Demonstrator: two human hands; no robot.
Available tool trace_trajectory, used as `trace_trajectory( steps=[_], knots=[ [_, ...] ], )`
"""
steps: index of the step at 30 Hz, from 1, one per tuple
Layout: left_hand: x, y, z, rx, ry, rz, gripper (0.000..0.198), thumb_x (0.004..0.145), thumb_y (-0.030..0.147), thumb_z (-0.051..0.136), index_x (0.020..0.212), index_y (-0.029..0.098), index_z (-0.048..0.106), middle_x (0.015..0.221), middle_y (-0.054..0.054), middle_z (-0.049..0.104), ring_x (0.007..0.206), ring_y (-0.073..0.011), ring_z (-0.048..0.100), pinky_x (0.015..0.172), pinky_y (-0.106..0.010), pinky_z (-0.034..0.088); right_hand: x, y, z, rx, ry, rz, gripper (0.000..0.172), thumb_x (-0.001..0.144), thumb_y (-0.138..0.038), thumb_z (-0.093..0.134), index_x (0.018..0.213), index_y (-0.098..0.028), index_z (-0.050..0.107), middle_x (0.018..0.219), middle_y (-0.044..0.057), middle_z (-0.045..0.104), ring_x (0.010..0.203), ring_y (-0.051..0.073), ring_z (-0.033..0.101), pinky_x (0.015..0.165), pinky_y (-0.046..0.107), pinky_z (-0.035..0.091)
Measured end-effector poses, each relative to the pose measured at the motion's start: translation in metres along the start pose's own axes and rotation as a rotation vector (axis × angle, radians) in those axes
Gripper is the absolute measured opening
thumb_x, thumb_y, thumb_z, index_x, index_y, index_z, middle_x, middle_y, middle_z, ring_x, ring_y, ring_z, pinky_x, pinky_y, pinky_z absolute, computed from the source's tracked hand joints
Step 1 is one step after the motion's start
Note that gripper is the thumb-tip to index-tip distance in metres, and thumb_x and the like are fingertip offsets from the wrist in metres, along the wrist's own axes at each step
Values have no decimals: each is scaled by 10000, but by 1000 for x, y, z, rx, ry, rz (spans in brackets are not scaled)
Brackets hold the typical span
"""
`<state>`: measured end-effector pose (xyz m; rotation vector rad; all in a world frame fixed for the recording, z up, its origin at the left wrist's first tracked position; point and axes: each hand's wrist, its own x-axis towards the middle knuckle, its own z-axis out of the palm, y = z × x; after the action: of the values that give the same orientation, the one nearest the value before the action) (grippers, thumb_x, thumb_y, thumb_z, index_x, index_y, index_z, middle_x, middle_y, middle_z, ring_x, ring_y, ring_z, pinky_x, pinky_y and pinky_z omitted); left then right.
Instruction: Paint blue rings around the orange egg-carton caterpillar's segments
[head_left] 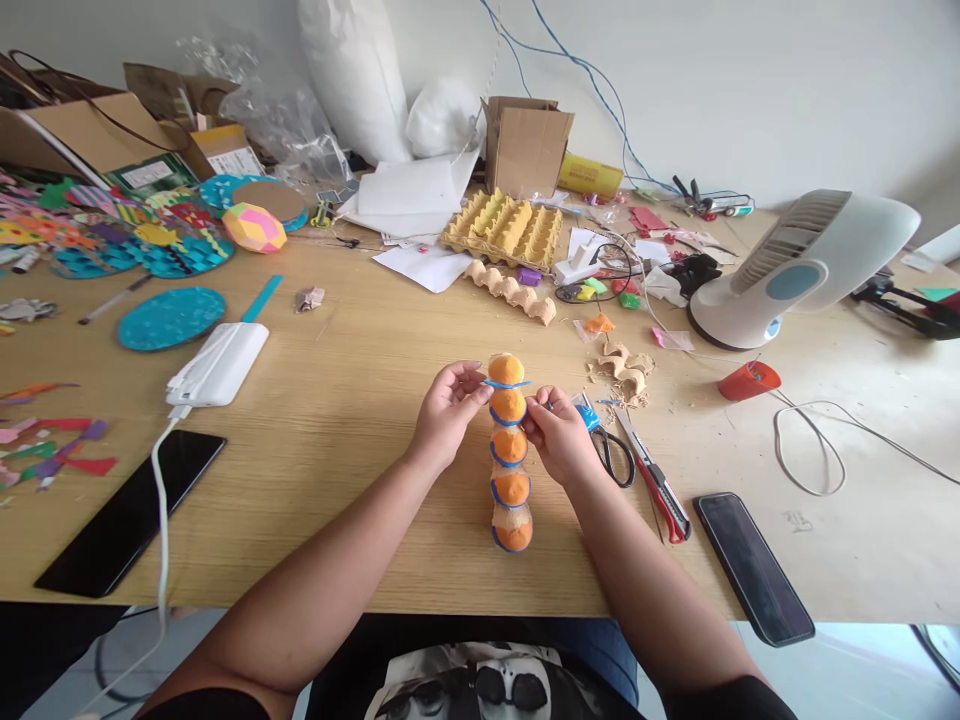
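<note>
A row of orange-painted egg-carton cups (510,455) with blue rims lies on the wooden table (360,420), running away from me. My left hand (448,408) pinches a thin blue strip (501,384) at the far end of the row, between the top two cups. My right hand (556,432) is closed on the right side of the row, fingertips pressed at the same blue strip. Both hands touch the cups from opposite sides.
Scissors (611,450) and a red utility knife (658,482) lie just right of my right hand, a phone (752,565) beyond them. A white power bank (219,364), a dark tablet (131,510), a yellow egg tray (504,228), a white fan (795,265) and paper scraps surround.
</note>
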<state>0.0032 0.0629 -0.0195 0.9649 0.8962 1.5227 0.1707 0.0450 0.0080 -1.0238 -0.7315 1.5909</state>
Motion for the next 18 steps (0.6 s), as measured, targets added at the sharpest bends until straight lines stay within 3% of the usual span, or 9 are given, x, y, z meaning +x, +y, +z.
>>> trace_trajectory(
  steps=[5, 10, 18],
  knots=[
    [-1, 5, 2, -90, -59, -120, 486, 753, 327, 905, 1177, 227, 690, 1062, -43, 748, 1018, -177, 697, 903, -303, 551, -3, -2, 4, 26, 12, 4, 378, 676, -272, 801, 829, -237, 458, 653, -85, 547, 542, 75, 456, 498, 205, 243],
    [-1, 9, 4, -169, -22, -232, 551, 703, 332, 937, 1177, 213, 684, 998, -34, 785, 929, -167, 727, 836, -284, 559, -4, 0, 5, 5, -5, -10, 359, 700, -274, 789, 828, -237, 455, 647, -85, 551, 544, 78, 468, 505, 206, 258],
    [-2, 10, 4, -169, 7, -227, 544, 678, 341, 951, 1112, 219, 648, 877, -2, 775, 828, -156, 734, 795, -282, 561, -5, 1, 5, -11, -15, 0, 368, 698, -278, 792, 824, -239, 448, 640, -82, 553, 540, 79, 458, 505, 208, 254]
  ],
)
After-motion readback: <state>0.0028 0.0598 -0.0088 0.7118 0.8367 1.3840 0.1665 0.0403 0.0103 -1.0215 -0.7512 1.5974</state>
